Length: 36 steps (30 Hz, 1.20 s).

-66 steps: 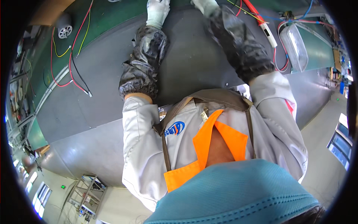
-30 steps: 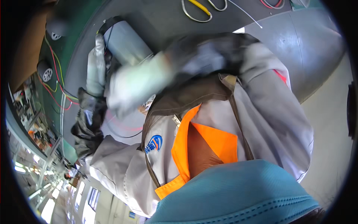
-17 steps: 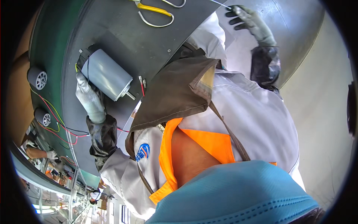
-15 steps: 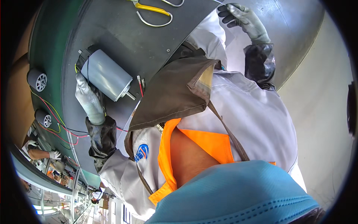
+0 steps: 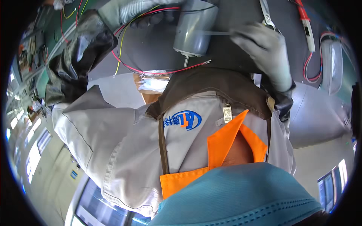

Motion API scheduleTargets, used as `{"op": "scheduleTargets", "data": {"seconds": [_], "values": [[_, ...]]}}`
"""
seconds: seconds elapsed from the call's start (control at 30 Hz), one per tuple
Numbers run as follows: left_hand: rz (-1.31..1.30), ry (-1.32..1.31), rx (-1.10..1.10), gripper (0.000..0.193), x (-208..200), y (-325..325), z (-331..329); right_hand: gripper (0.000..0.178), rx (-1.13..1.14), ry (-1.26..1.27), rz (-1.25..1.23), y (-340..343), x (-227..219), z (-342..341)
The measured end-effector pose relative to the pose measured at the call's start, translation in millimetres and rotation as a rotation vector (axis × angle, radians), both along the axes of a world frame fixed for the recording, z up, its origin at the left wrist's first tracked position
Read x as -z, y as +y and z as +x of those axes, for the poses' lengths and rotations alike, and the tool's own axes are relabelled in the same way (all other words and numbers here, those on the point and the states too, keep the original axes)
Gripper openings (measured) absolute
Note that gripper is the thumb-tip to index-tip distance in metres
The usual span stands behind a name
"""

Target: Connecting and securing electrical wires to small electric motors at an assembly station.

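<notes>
On the dark mat [image 5: 233, 56], the motor [image 5: 194, 24] is seen lying on its side, shaft [image 5: 186, 60] toward the apron [image 5: 211, 81]. By the blurred right hand [image 5: 262, 45] a thin white strip [image 5: 217, 33] appears to be pinched, its line seen across the motor. The left hand [image 5: 145, 6] is cropped by the upper edge; whether anything is gripped cannot be told. Here's the danger: the motor could be rolled by a sideways tug, and the looped wires [image 5: 181, 70] could be snagged by the left sleeve [image 5: 81, 45].
</notes>
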<state>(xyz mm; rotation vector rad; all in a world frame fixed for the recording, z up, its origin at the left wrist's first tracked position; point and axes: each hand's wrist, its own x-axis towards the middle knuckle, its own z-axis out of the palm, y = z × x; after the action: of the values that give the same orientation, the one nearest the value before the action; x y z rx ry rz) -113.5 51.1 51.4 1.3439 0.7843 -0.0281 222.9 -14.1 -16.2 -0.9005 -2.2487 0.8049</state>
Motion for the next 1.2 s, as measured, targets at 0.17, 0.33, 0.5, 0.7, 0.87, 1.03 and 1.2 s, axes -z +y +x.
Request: {"op": "scheduleTargets", "data": {"seconds": [0.17, 0.33, 0.5, 0.7, 0.87, 1.03, 1.2], "values": [[-0.192, 0.279, -0.356, 0.036, -15.6, 5.7, -9.5, 0.025, -0.078, -0.477, 0.434, 44.6, -38.4, -72.3], [0.28, -0.153, -0.343, 0.028, 63.1, -24.3, -26.8, 0.029, -0.034, -0.463, 0.379, 16.5, -21.8, -79.5], [0.124, -0.016, -0.649, 0.038, 24.3, -40.4, 13.1, 0.031, 0.039, -0.406, 0.26, 16.9, -21.4, -77.4], [0.24, -0.257, -0.934, 0.042, 41.6, -53.2, 38.8, 0.029, 0.11, 0.528, -0.818, 38.9, -13.4, -76.6], [0.043, -0.152, -1.232, 0.021, 44.5, -55.7, 69.5, 0.026, 0.273, 0.737, -1.088, 57.5, -22.7, -79.7], [0.035, -0.233, -1.347, 0.009, 49.3, -55.9, 80.0, 0.04, 0.265, 0.881, -1.052, 58.3, -8.9, -78.3], [0.028, -0.241, -1.321, 0.009, 53.8, -51.6, 74.0, 0.053, 0.268, 0.881, -1.033, 58.4, -15.6, -82.9]]}}
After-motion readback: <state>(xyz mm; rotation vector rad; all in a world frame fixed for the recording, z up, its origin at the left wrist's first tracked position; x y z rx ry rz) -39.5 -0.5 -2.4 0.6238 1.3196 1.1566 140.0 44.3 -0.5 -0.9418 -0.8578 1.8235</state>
